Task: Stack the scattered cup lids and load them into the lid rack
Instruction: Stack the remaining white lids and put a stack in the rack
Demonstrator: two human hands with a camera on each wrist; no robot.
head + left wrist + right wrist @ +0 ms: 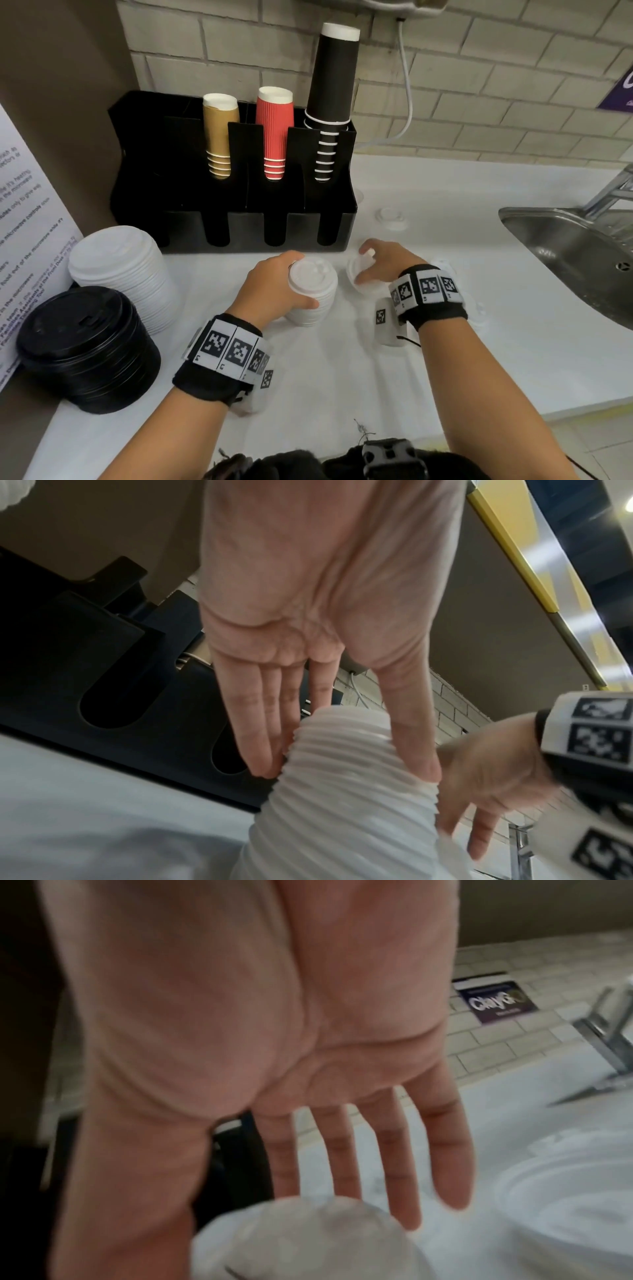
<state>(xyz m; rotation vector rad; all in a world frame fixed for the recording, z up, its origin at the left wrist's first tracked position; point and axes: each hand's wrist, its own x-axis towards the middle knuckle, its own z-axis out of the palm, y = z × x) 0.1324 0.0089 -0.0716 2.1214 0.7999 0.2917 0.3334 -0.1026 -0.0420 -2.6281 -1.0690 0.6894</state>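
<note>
On the white counter my left hand (303,282) grips a short stack of white lids (313,310). In the left wrist view its thumb and fingers (260,737) clamp opposite sides of the ribbed stack (342,791). Just to the right, my right hand (362,266) holds a single white lid (352,270), tilted, between thumb and fingers. The right wrist view is blurred and shows that lid (308,1240) below the spread fingers (390,1164). The black lid rack (233,226) stands behind both hands, its front slots dark.
Brown, red and black paper cups (274,133) stand in the rack's back row. A tall white lid stack (120,270) and a black lid stack (89,346) sit at the left. One loose white lid (390,217) lies farther back. A steel sink (575,253) is at the right.
</note>
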